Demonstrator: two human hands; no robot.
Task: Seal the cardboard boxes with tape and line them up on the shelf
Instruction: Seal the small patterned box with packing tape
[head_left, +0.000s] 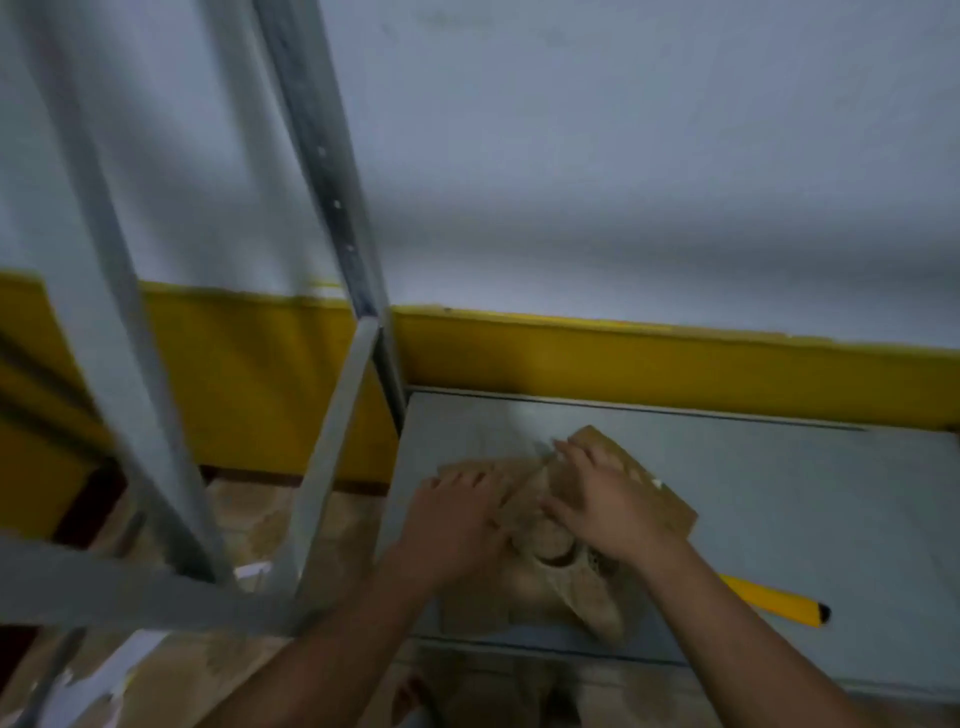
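Grey shelf posts (332, 208) crowd the left (blurred); the shelf (805, 493) lies bare rightward.

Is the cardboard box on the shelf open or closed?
Nearly closed: the cardboard box has its flaps folded down, left hand and right hand pressing flat on them. Taped or not: cannot tell.

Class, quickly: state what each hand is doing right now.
Left hand: open, pressing flat on the cardboard box.
Right hand: open, pressing it too.

Motion blur smears everything. The left hand (457, 519) and right hand (602, 499) cover the middle of the cardboard box (649, 488) near the shelf's (789, 483) front edge, hiding its seam. The right forearm hides one end of a yellow tool (779, 603), which cannot be identified. The shelf's right end is cut off.
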